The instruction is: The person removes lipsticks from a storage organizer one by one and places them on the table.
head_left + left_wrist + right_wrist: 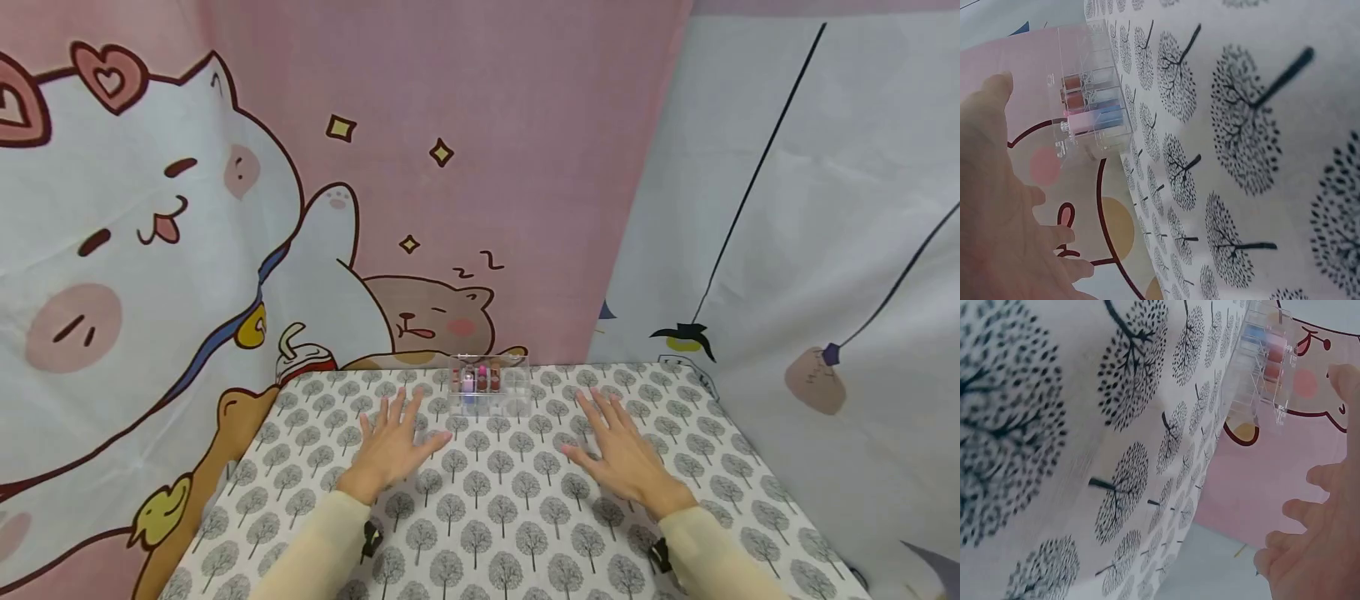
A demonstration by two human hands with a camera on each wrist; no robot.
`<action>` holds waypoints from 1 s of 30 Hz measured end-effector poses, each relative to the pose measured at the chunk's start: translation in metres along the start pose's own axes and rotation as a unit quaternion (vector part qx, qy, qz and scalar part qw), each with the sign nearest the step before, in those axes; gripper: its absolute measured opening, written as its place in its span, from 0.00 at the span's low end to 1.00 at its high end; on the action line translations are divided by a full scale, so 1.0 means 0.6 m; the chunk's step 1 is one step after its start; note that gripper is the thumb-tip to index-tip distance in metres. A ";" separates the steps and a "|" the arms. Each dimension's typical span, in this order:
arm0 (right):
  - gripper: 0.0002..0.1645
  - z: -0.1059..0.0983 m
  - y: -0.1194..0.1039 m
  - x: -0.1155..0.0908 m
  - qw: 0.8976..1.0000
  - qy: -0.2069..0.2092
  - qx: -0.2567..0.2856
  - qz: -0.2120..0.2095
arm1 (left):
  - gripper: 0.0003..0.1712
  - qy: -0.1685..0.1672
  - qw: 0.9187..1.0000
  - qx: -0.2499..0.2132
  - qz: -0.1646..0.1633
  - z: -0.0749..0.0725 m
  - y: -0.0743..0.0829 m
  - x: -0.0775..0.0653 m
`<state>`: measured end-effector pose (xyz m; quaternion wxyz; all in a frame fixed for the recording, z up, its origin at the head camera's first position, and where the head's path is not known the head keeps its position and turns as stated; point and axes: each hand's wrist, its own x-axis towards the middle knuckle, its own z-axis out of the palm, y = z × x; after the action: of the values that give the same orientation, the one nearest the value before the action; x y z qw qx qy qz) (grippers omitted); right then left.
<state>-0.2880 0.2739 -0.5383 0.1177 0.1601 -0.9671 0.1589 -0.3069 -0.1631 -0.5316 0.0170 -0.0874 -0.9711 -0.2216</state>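
A clear plastic organizer box [517, 387] stands at the far edge of the table, between and beyond both hands. Several small tubes stand in its compartments, among them a pink-and-blue one [1094, 120] and reddish-brown ones [494, 380]; they look like lip gloss, though the exact kind is hard to tell. My left hand [392, 446], palm down with fingers spread, is over the table left of the box and holds nothing. To the right, my right hand [627, 454] has its fingers spread in the same way, also holding nothing. Neither hand touches the box.
The table [480, 500] has a white cloth printed with grey trees. Behind it hangs a pink cartoon curtain [525, 167], with a pale cloth [825, 250] along the right side. A dark strap piece [371, 539] shows at the left wrist.
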 end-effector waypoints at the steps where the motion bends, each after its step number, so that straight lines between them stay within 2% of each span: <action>1: 0.61 0.002 0.000 0.002 1.000 -0.002 0.006 0.003 | 0.63 0.000 1.000 -0.007 -0.001 0.002 0.002 0.003; 8: 0.57 0.014 -0.010 0.025 0.999 -0.004 0.050 0.009 | 0.62 -0.007 0.999 -0.031 -0.003 0.016 0.010 0.026; 16: 0.59 0.025 -0.015 0.046 0.998 -0.012 0.063 0.006 | 0.61 -0.013 0.998 -0.056 0.002 0.027 0.024 0.042; 25: 0.57 0.034 -0.023 0.060 0.996 -0.029 0.078 0.010 | 0.59 -0.019 0.997 -0.080 -0.012 0.032 0.028 0.052; 30: 0.57 0.037 -0.031 0.077 0.995 -0.035 0.096 0.014 | 0.62 -0.016 0.994 -0.109 -0.009 0.032 0.028 0.066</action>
<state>-0.3283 0.2371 -0.5406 0.0655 0.1622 -0.9530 0.2475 -0.3430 -0.1337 -0.5389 -0.0106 -0.0831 -0.9422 -0.3244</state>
